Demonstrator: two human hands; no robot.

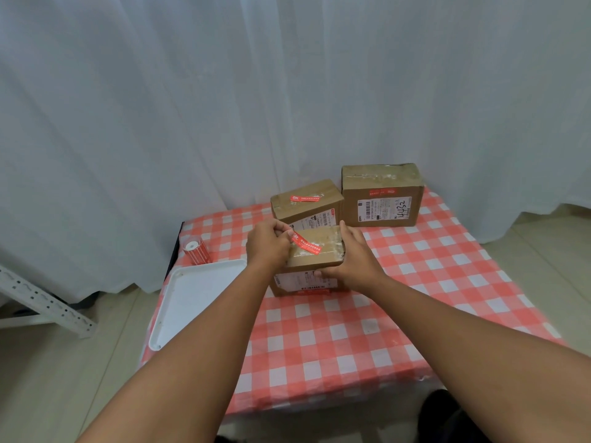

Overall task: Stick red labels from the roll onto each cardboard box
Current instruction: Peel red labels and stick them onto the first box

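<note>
The left hand (268,243) is pinching one end of a red label (305,245) between thumb and fingertips, and the strip is running away from those fingers, slanted across the taped top of the nearest cardboard box (315,251). The far end of the label is seeming to lie already on the tape, while the end at the fingers is looking a little lifted. The right hand (351,254) is gripping the box at its right side, the thumb curling over the near edge, so the box is not sliding.

To do this step well, I think the left fingers should be lowering their end slowly and then rubbing from the stuck end toward themselves, so no wrinkle is forming. The right hand should be holding firm during this.

The label roll (196,250) is standing left of the left fingers, behind a white tray (198,295). Beyond the fingers, the rear-left box (307,203) is carrying a red label already; the rear-right box (382,195) is showing a red strip on its front.
</note>
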